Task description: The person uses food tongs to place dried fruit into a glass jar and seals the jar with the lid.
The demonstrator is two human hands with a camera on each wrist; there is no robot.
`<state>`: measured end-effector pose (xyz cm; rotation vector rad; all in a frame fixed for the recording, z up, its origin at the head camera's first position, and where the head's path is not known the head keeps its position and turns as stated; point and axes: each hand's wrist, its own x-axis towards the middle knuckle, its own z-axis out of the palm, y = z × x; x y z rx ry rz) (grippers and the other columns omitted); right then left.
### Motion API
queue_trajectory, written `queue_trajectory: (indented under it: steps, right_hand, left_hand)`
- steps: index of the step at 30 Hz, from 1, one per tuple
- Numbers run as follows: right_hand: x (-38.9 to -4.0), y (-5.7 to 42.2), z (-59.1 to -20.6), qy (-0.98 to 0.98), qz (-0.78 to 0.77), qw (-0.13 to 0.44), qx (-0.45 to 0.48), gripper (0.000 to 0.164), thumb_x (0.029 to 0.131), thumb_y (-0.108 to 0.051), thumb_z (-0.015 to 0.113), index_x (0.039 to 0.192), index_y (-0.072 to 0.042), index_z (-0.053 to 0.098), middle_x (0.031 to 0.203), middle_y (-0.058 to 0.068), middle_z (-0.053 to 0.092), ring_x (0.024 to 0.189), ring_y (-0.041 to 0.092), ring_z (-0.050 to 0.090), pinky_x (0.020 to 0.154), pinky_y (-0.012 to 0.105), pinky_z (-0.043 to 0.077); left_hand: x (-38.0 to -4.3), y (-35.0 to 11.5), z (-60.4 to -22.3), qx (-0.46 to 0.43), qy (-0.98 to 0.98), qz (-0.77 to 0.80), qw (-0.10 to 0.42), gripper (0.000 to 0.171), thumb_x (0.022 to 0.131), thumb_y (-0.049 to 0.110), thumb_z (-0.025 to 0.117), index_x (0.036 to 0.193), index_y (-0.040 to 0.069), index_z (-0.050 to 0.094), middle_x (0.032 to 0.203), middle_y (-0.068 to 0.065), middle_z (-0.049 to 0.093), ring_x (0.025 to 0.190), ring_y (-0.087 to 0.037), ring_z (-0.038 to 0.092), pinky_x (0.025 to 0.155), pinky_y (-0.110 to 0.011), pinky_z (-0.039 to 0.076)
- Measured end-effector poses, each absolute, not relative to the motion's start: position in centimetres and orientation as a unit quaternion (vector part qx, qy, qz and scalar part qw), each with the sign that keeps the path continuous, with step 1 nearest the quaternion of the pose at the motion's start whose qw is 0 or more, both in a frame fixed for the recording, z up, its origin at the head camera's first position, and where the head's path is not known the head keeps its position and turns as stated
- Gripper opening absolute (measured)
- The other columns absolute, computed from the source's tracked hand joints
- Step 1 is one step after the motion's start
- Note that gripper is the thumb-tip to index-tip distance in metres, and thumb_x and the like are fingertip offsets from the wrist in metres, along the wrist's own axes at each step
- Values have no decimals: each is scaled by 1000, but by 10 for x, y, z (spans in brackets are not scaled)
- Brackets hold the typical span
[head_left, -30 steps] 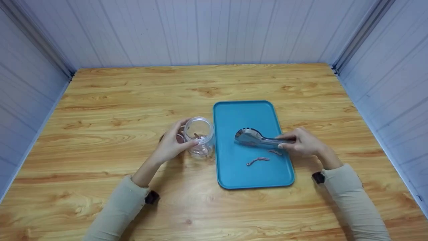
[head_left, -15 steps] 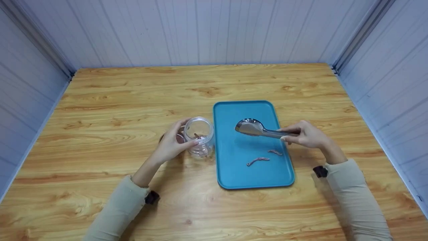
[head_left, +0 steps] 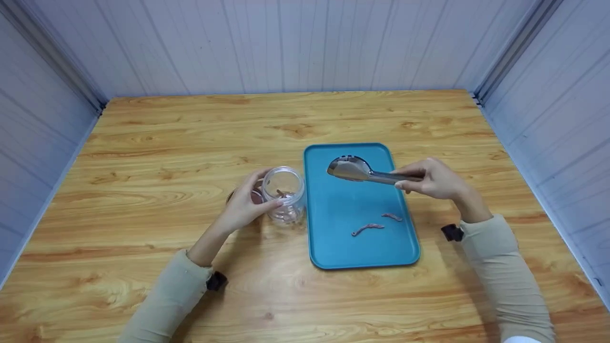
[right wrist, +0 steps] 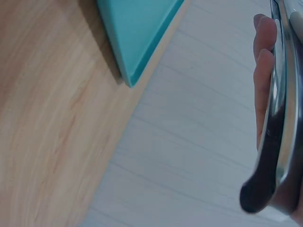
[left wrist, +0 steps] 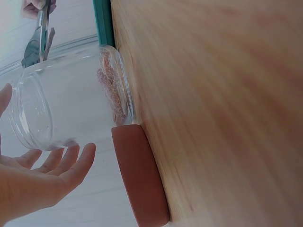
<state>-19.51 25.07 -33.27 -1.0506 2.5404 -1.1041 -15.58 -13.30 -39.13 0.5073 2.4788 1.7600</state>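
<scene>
My left hand (head_left: pixel 245 205) holds a clear jar (head_left: pixel 284 209) near its rim, thumb on one side and fingers on the other. The jar stands upright, with several reddish-brown strips (left wrist: pixel 111 87) at its bottom. My right hand (head_left: pixel 431 181) grips the handle of metal serving tongs (head_left: pixel 350 169), raised above a blue tray (head_left: pixel 333 247). In the left wrist view, a thin brownish strip (left wrist: pixel 50 41) shows at the tongs' head, seemingly caught there. Two twisted brown strips, a longer one (head_left: pixel 367 228) and a shorter one (head_left: pixel 392 216), lie on the tray.
A reddish-brown round lid (left wrist: pixel 139 175) lies on the wooden table (head_left: pixel 190 133) beside the jar, partly behind my left hand in the head view. The jar stands close to the tray's left edge. Pale panel walls (head_left: pixel 305 47) enclose the table at the back and sides.
My right hand has lifted the tongs off the tray and carried them towards its far side, lately a little left. The left hand and jar have stayed still.
</scene>
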Motion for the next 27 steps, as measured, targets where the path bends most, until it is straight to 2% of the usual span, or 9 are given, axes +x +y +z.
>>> queue_trajectory:
  steps: [5,12,19,24,27]
  right_hand:
    - [-197,244,-325,849,-376,92,-361,18,83,1,59,100,6,64,63,9,59,46,6,36,41,23,30]
    - [-200,232,-316,840,-374,82,-384,19,82,1,59,100,5,64,63,1,60,42,6,33,39,23,28]
    - [-202,216,-309,828,-363,68,-421,20,81,2,60,100,7,63,66,4,61,46,10,44,40,23,32]
    - [-204,206,-306,815,-362,58,-449,20,80,4,60,100,9,63,67,5,62,47,15,48,40,23,32]
    - [-205,201,-306,811,-363,60,-454,21,79,4,61,100,9,63,67,5,62,46,14,47,39,23,31]
  left_hand:
    - [-160,-135,-399,159,809,565,30,69,74,20,72,131,6,37,117,-18,45,93,-29,47,77,-46,40]
    - [-161,-135,-400,155,812,562,30,70,73,21,73,131,5,37,118,-18,45,95,-33,47,78,-50,38]
    - [-161,-134,-399,153,815,558,28,70,73,18,73,131,5,36,118,-15,45,97,-33,46,78,-47,39]
    - [-162,-135,-401,157,815,558,23,71,73,15,73,132,3,35,118,-15,45,97,-33,46,77,-46,39]
    - [-162,-135,-402,161,813,560,19,71,72,17,74,131,4,36,118,-14,46,95,-33,47,77,-47,39]
